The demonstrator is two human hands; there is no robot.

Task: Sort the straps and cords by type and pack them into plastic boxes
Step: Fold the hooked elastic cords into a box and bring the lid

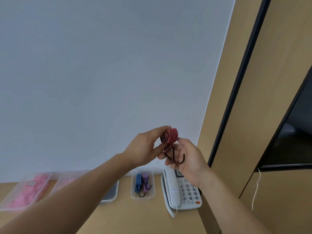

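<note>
Held in the air in front of the white wall (101, 65), well above the light wooden desk (135, 217): red-and-black striped elastic cord (170, 135), rolled into a tight coil, with a short tail hanging down to its dark metal hooks (179, 160).

Left hand (143, 147): thumb and fingertips pinched on the left side of the coil.

Right hand (189, 159): just below and right of the coil, fingers curled round the tail and the hooks.

On the desk against the wall, below both hands: small clear plastic box (143, 198), open-topped, containing a blue-striped cord (138, 182) and a purple-striped cord (146, 181) side by side, hooks toward the near end.

Just right of that box: white desk telephone (173, 191), handset in its cradle, partly hidden behind the right hand.

Far left: clear plastic box with pink contents (11, 195), labelled on top. Further boxes between the two, largely hidden behind the left forearm; contents not discernible.
</note>
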